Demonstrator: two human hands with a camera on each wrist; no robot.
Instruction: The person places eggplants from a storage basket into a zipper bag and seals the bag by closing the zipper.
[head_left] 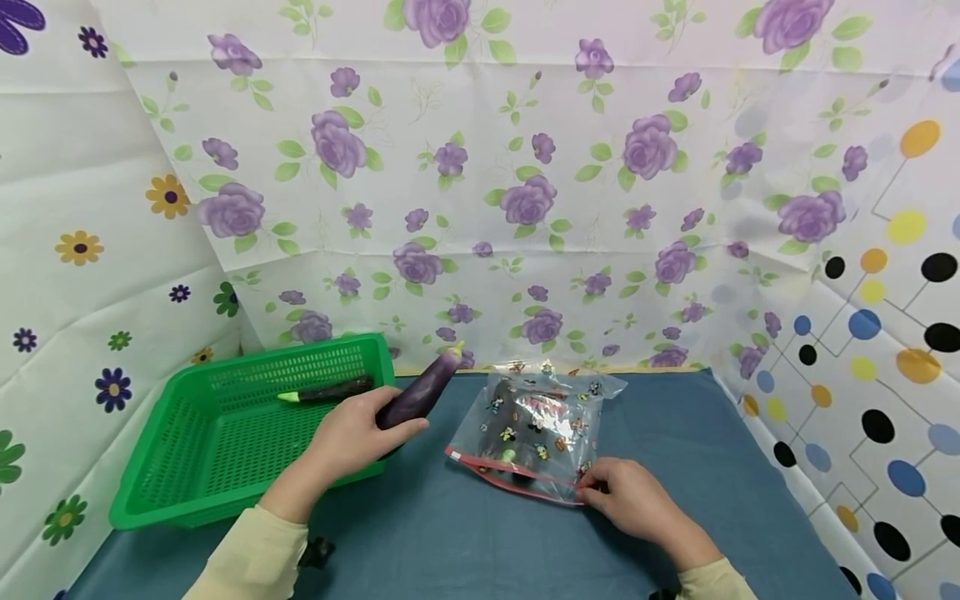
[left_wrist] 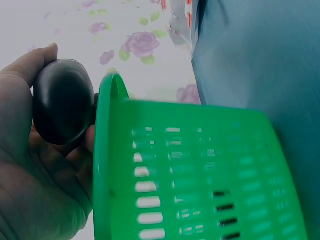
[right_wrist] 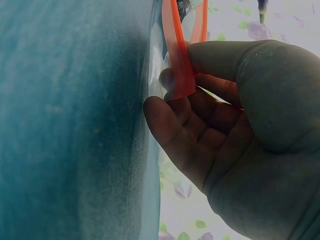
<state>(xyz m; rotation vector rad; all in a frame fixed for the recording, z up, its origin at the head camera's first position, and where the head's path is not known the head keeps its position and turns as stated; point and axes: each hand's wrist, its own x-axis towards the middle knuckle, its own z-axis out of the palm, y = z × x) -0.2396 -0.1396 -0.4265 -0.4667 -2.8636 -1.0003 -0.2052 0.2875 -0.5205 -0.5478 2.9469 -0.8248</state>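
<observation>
My left hand (head_left: 356,439) grips a dark purple eggplant (head_left: 424,390) by its thick end, its pale green stem tip pointing up and away to the right. In the left wrist view the rounded end of the eggplant (left_wrist: 64,102) shows between thumb and fingers, beside the basket's rim. With thumb and fingers my right hand (head_left: 628,497) pinches the near right corner of a clear zip bag (head_left: 540,433) printed with small cartoon figures. The red zip strip (right_wrist: 180,55) runs between those fingertips. Inside the bag lies something dark with a pale green end.
At the left stands a green plastic basket (head_left: 150,475) holding another dark eggplant (head_left: 330,390) with a green tip. Blue cloth (head_left: 450,542) covers the table. A flowered sheet (head_left: 480,208) rises behind it, with patterned sheets at both sides.
</observation>
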